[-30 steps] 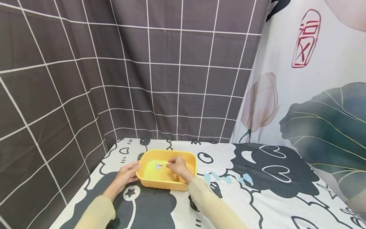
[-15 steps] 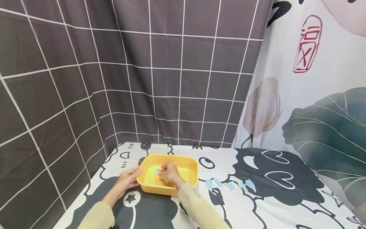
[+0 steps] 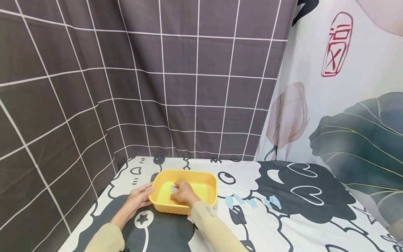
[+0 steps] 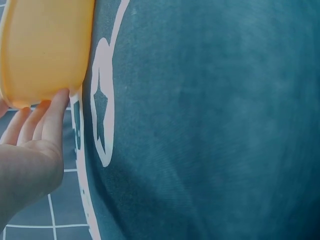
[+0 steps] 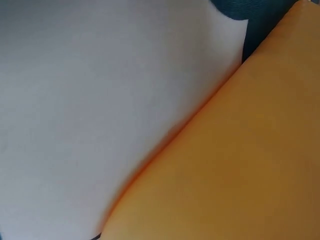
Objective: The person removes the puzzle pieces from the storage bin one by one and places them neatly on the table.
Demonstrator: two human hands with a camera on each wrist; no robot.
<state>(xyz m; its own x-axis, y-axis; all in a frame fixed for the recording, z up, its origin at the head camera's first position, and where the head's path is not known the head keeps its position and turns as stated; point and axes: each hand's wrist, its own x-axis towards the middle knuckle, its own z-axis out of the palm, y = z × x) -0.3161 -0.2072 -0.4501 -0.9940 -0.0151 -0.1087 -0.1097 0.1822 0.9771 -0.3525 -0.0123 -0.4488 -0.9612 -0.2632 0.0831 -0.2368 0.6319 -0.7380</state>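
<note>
A yellow plastic box with rounded corners stands on the patterned cloth in the head view. Against its left end rest the straight fingers of my left hand, the thumb up by the rim. In the left wrist view the fingertips of that hand touch the box wall. My right hand reaches inside the box, forefinger and thumb spread apart. Between them, at the box floor, shows a small light-blue piece. The right wrist view has only the box's outer wall and white cloth.
Several light-blue scraps lie in a row on the cloth to the right of the box. A dark gridded curtain hangs behind and at the left, a floral white curtain at the right.
My right hand has moved left and lower inside the box, to the light-blue piece; a red bit seen beside that piece earlier is out of sight. The left hand stays at the box's left end.
</note>
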